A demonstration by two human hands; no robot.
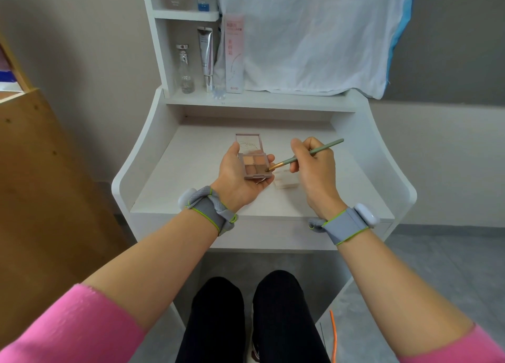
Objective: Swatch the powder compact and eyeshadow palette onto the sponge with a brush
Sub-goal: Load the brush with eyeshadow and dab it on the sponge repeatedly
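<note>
**Brush tip loaded in the palette, sponge waiting beside it**

At the centre of the frame the left hand [240, 176] cradled the open eyeshadow palette [254, 163] palm up, its grip curled round the case: thumb on the left edge, fingertips showing at the right edge. The lid stood tilted up behind the four pans. The right hand [314, 163], just right of centre, held its grip pinched on the middle of the brush [306, 155], whose green handle ran up toward the upper right while the bristle tip rested in the lower-right, darkest pan.

The palette looked light and rigid, but the pressed powder would probably crumble under a hard jab, and the hinged lid could flop; holding it by the case edges, as here, seemed the safe way. The brush was thin, stiff in the handle and soft at the tip, so a light pencil hold near the middle suited it.

A pale block, likely the sponge [285, 182], lay on the white table [191, 171] just below the brush tip, partly hidden by both hands. It would likely be soft and shift easily under a stroke. The powder compact could not be made out.
</note>
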